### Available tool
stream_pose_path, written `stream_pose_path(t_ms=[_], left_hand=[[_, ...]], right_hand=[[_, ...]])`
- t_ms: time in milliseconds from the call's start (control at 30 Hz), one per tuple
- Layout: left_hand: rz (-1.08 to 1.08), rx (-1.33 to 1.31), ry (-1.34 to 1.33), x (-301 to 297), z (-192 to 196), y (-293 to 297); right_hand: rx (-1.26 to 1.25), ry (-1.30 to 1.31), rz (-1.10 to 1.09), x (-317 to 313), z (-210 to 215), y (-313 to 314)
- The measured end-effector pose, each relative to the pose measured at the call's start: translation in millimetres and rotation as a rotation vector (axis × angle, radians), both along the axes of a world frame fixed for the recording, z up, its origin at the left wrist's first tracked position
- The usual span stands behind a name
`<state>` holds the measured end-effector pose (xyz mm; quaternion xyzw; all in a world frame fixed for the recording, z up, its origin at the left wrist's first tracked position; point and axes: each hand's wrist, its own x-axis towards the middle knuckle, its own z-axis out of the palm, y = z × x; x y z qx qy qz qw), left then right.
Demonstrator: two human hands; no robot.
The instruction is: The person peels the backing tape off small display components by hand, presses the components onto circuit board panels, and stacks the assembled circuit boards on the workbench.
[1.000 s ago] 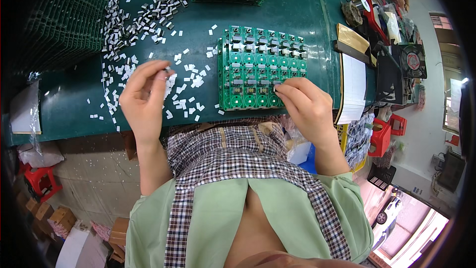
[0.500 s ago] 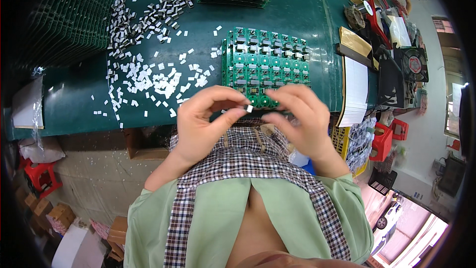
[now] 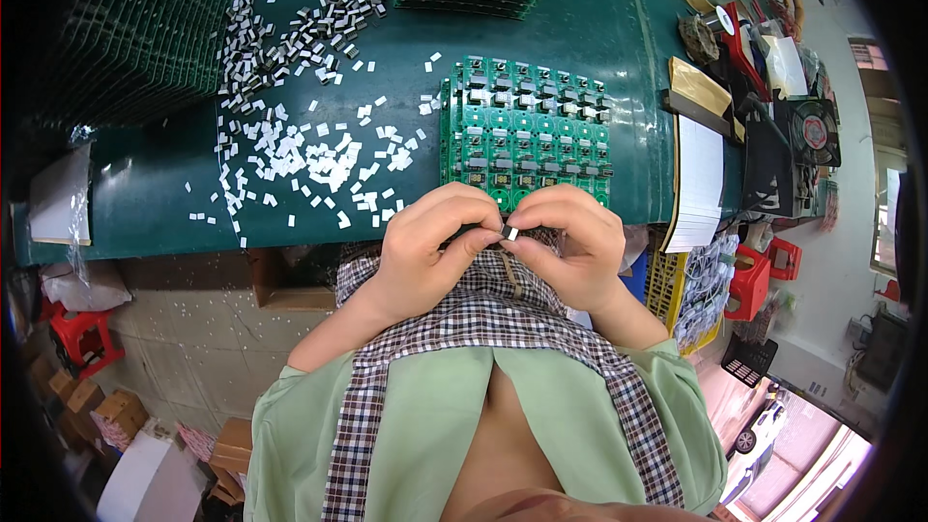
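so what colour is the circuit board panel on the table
Green, with small dark components; the circuit board panel shows best in the head view.

Green worktable [image 3: 599, 58], tiled floor [image 3: 174, 348], red stools [image 3: 749, 280], daylight right.

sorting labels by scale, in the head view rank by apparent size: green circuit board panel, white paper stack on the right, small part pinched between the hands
1. Circuit board panel
2. Paper stack, clearly smaller than the panel as it looks
3. Small part, by far the smallest, held between left hand and right hand

Glossy green circuit panel [image 3: 525, 135]; matt green bench top [image 3: 619, 48]; white, smooth-looking small chips [image 3: 309, 155].
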<state>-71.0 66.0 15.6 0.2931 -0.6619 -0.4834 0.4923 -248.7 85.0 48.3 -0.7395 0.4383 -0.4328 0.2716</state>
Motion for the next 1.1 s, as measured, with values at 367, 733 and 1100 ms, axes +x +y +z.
stream_pose_path(t_ms=[367,733,1100], left_hand=[[0.021,-0.008,0.082,-2,1,1],[0.122,-0.096,0.016,-7,-2,1],[0.923,-0.232,-1.037,95,-30,-76]], right_hand=[[-0.18,0.084,-0.083,3,0,7],[-0.139,0.089,-0.087,0,0,6],[-0.069,0.551,-0.145,-59,16,-9]])
